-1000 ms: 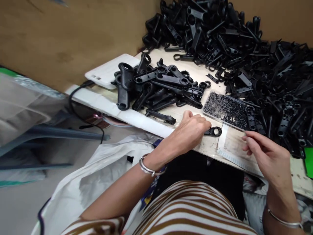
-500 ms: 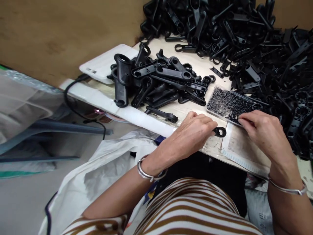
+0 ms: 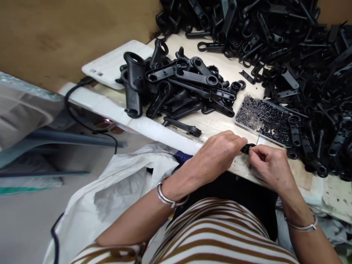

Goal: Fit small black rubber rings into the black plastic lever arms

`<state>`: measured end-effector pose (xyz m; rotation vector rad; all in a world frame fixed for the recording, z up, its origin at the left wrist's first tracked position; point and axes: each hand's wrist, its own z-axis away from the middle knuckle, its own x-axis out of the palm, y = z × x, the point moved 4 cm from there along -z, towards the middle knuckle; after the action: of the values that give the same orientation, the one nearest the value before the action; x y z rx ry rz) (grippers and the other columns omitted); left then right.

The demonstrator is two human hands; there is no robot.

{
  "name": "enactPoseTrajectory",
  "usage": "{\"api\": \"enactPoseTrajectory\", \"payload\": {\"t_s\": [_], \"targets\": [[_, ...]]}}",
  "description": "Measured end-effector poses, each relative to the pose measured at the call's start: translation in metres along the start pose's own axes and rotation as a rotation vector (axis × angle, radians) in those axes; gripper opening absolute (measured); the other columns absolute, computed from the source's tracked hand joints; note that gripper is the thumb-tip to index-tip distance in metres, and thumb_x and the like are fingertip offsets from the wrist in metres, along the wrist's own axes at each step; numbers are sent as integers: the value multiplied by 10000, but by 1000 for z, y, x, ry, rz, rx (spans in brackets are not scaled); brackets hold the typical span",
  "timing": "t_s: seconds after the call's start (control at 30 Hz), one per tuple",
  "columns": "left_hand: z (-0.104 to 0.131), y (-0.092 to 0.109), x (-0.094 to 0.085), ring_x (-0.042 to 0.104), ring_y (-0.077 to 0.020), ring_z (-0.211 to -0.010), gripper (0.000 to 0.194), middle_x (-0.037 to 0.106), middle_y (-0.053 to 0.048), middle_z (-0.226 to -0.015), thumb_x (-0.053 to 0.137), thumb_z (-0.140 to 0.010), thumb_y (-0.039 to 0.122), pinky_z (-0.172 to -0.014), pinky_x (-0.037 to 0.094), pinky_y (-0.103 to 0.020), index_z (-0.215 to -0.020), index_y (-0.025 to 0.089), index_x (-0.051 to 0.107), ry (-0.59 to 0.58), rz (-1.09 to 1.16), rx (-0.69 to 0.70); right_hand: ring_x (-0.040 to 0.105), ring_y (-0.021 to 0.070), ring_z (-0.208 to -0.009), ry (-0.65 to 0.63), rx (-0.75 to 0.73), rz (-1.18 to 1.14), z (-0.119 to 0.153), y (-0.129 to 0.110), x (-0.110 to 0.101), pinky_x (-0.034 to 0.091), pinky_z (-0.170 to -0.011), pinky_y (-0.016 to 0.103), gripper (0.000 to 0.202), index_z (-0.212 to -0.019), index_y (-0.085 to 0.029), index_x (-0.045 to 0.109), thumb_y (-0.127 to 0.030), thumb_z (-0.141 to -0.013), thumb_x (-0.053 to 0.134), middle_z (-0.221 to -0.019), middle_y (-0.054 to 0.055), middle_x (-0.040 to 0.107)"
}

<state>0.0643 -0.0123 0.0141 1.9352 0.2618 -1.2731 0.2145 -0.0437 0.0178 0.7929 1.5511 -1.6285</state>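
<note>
Near the table's front edge, my left hand (image 3: 220,152) is closed around a black plastic part (image 3: 246,148), whose ring end sticks out past the fingertips. Thumb and fingers of my right hand (image 3: 271,165) are pinched together at that same end; anything between them is too small to make out. Just beyond my hands lies a clear shallow tray (image 3: 247,128) filled with tiny dark and silvery pieces. A heap of black plastic arms with ring ends (image 3: 192,79) rests to the left of the tray.
A larger pile of black parts (image 3: 247,40) covers the back and right of the table (image 3: 176,49). At the left are a flat white device (image 3: 110,68) with a black cable (image 3: 67,101) and a brown panel (image 3: 82,33). White sacking (image 3: 110,194) hangs below the edge.
My right hand has moved from the tray's front edge leftward to the black part in my left hand. The part's ring end is now mostly covered. The view has shifted slightly.
</note>
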Motion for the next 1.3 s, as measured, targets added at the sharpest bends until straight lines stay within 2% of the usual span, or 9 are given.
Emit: {"api": "enactPoseTrajectory", "payload": {"t_s": [0.13,0.27,0.4,0.5,0.57,0.73,0.9,1.07,1.3], "targets": [[2,0,0,636,-190,-858,171,677,-50,-828,541,-845,20,-751,517,-281,-905,155,628,32,16,7,403,80,-502,-60,-96,69,-4,-3,-8,298,-540,234,213,-553,-182,524,-183,-766,521,-511,-56,431],[5,6,0,634,-192,-837,138,681,-58,-847,546,-860,32,-755,531,-295,-879,140,630,114,48,14,406,86,-511,-45,-114,64,-2,-1,-9,311,-541,237,213,-563,-174,579,-185,-770,526,-524,-45,462],[10,17,0,633,-174,-861,174,685,-73,-891,464,-927,60,-801,542,-292,-874,134,612,311,120,28,453,96,-508,75,80,-191,7,7,-1,365,-504,221,226,-763,-148,732,-286,-814,560,-556,-26,546],[14,23,0,651,-160,-855,131,699,-68,-903,493,-935,97,-815,551,-282,-897,141,609,481,163,1,449,92,-457,196,258,-414,15,10,3,372,-436,215,306,-939,-140,759,-373,-801,616,-553,-20,588],[15,26,1,667,-148,-844,70,709,-54,-903,551,-918,123,-809,559,-262,-921,151,615,558,218,-33,448,89,-417,244,317,-518,20,9,3,376,-400,214,360,-1016,-144,750,-402,-790,644,-544,-17,611],[19,30,4,695,-133,-826,23,724,-49,-900,636,-869,132,-788,569,-222,-877,151,644,646,354,-60,572,116,-435,323,298,-525,24,5,-7,479,-431,219,232,-901,-167,775,-319,-757,673,-548,4,668],[19,28,4,714,-138,-824,53,746,-37,-910,697,-813,117,-776,578,-207,-836,161,678,588,463,-81,690,144,-579,286,182,-554,24,6,-14,576,-555,244,122,-765,-192,780,-265,-715,696,-834,53,763],[15,25,-1,715,-139,-802,104,750,-23,-869,716,-769,64,-740,565,-195,-815,155,697,487,551,-82,696,165,-563,211,97,-510,22,10,-24,582,-543,254,126,-754,-168,777,-251,-702,697,-762,64,752],[8,19,-3,708,-124,-774,140,749,2,-844,735,-737,36,-722,525,-175,-799,158,706,351,612,-83,698,158,-626,-3,-5,-379,21,18,-29,580,-598,251,144,-801,-184,776,-255,-788,651,-849,66,750]]}}
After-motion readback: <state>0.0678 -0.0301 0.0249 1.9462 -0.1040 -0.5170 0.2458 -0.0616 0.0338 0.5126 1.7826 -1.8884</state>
